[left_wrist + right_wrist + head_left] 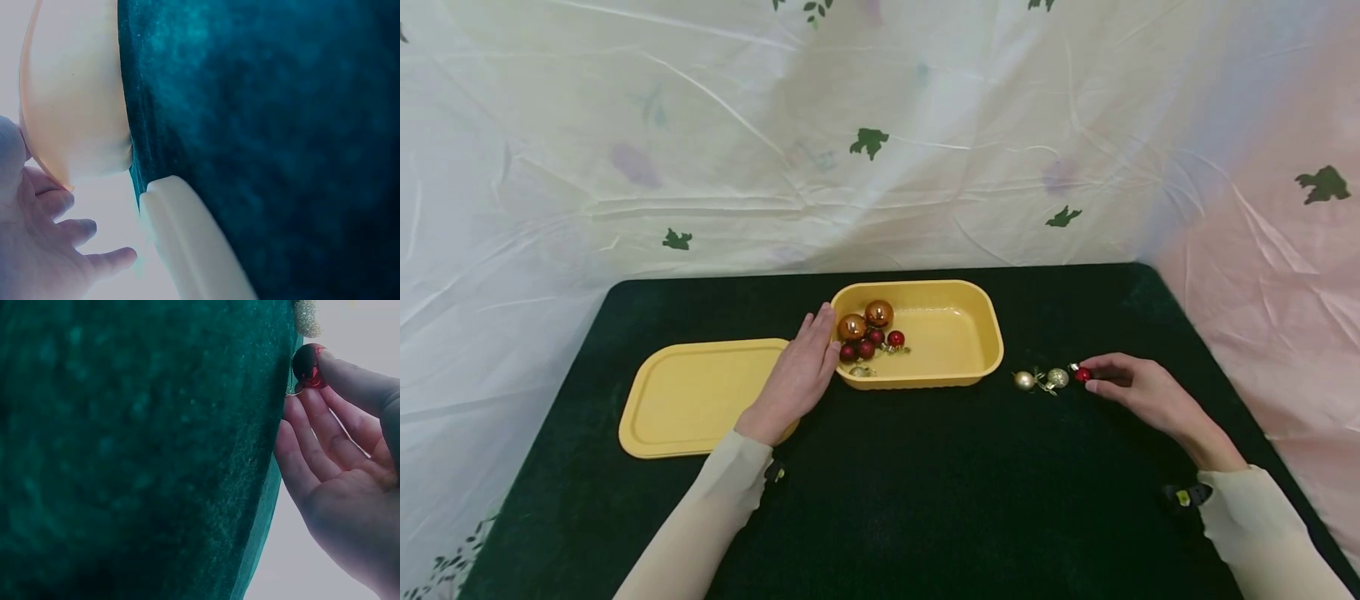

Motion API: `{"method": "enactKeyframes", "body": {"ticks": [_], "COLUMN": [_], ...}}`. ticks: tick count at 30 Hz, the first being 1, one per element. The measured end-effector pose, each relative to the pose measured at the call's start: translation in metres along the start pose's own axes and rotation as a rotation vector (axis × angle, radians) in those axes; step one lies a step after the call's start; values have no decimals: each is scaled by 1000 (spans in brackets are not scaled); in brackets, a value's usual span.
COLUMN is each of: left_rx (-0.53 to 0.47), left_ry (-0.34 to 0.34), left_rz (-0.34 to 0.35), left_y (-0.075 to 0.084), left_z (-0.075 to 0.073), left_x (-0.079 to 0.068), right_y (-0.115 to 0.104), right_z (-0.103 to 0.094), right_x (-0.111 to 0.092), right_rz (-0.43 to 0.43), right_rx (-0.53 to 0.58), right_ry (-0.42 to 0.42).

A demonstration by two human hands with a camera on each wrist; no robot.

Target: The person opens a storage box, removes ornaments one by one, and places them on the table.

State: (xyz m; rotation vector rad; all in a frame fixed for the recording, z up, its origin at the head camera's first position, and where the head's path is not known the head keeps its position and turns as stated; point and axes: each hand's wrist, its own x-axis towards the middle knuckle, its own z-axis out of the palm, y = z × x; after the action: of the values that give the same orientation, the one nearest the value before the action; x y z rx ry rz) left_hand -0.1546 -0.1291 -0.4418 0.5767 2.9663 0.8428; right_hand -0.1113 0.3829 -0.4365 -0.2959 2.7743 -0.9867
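Observation:
A yellow plastic box (955,379) stands at the middle of the dark green table. In its left part lie two copper-coloured balls (879,313), several dark red ones (867,349) and a pale gold one (860,372). My left hand (797,367) rests against the box's left end with its fingers straight. On the right, my right hand (1138,396) pinches a small shiny red ball ornament (1082,374) between thumb and fingers; the right wrist view also shows this red ball (309,365). Just left of it lie a glittery gold ball (1057,378) and a smooth gold ball (1024,381).
A yellow lid (692,400) lies flat left of the box, partly under my left forearm and hand. Patterned white cloth (925,192) hangs behind the table's back edge, and pinkish cloth (1262,292) hangs on the right.

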Motion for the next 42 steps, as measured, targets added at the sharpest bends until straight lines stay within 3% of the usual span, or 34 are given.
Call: {"method": "enactKeyframes", "body": {"ticks": [29,35,39,42], "left_rx": [6,5,0,0], "left_ry": [-4,-6,-8,-6], "left_rz": [-11,-19,-16,-11], "left_y": [2,2,2,3], "left_z": [0,0,-1,-1], "left_x": [1,0,0,0], "right_y": [0,-9,-25,-44], "right_z": [-5,-9,-10,-7], "right_x": [-1,-8,-10,-10], "right_rz": [-27,-32,-7,-21], "right_rx": [-41,-82,-118,-82], "right_ry": [-9,53,149,245]}}
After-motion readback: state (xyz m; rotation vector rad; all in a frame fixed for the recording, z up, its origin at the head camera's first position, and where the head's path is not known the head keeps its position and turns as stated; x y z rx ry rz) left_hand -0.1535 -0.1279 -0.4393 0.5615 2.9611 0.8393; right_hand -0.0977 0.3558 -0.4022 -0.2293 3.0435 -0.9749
